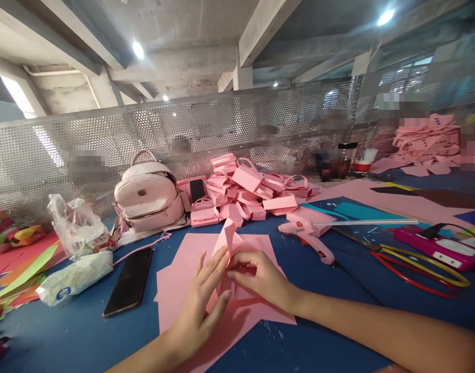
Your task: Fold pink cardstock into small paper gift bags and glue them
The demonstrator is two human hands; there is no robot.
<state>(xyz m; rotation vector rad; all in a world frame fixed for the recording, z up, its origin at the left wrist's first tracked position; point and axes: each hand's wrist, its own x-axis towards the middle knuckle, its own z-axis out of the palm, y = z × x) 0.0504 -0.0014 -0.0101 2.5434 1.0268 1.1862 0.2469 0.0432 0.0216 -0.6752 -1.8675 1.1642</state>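
Note:
A folded piece of pink paper point(226, 235) stands upright above a stack of flat pink sheets point(179, 269). My left hand point(198, 295) lies along its left side with the fingers stretched out against the paper and the thumb held apart. From the right, my right hand point(261, 277) pinches the same piece low down between thumb and fingers. Its lower part is partly hidden by my hands. To the right lies a pink glue gun point(309, 235) with a white glue stick point(369, 223) in its back.
Behind my hands is a heap of folded pink paper pieces point(245, 186). A pale backpack point(148, 194), phone point(130, 280), tissue pack point(76, 277) and plastic bag point(76, 223) sit left. Scissors point(424, 267) and a magenta power strip point(442, 248) lie right. A perforated metal screen point(218, 124) stands behind.

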